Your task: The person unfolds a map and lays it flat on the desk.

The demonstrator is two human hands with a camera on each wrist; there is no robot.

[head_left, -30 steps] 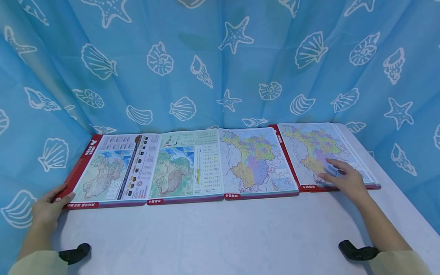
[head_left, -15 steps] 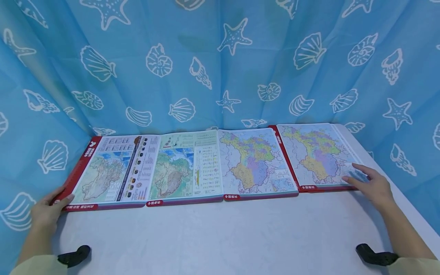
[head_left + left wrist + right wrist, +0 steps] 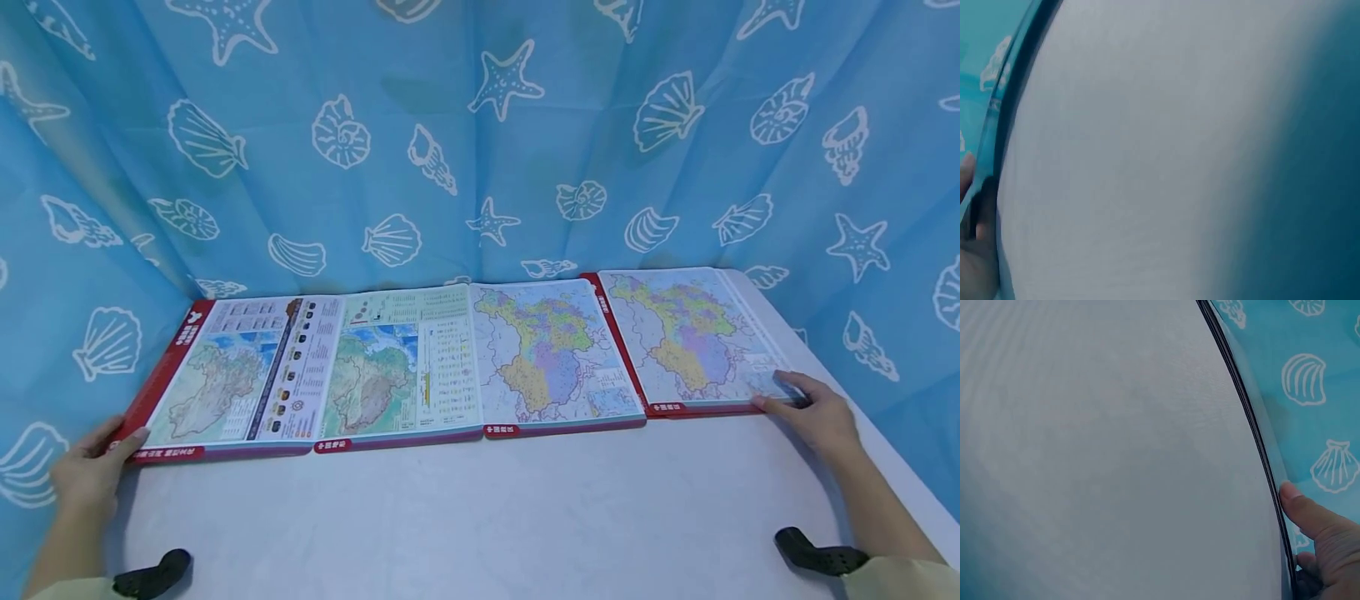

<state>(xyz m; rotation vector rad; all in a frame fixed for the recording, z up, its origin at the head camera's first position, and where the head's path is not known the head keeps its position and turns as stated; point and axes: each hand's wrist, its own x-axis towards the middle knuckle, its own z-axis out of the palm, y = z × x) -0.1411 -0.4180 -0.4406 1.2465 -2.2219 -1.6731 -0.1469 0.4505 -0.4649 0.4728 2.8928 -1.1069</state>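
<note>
A row of printed maps lies side by side along the back of the white table. At the left end, my left hand [image 3: 86,473] grips the near corner of the red-bordered relief map [image 3: 217,383], thumb on top. My right hand [image 3: 821,421] pinches the near right corner of the rightmost coloured map [image 3: 667,325], thumb at its front edge. Between them lie a green relief map [image 3: 375,375] and another coloured map [image 3: 536,350]. In the right wrist view, my thumb [image 3: 1304,509] meets the dark layered edge. Only part of my left hand [image 3: 979,262] shows in the left wrist view.
A blue curtain [image 3: 435,108] with white shells and starfish hangs right behind the maps and along both sides. The white tabletop [image 3: 450,508] stretches in front of them. Black wrist mounts [image 3: 817,554] sit at both cuffs.
My right hand has moved right from over the middle of the rightmost map to its near corner. My left hand keeps its hold on the left corner; the maps lie as before.
</note>
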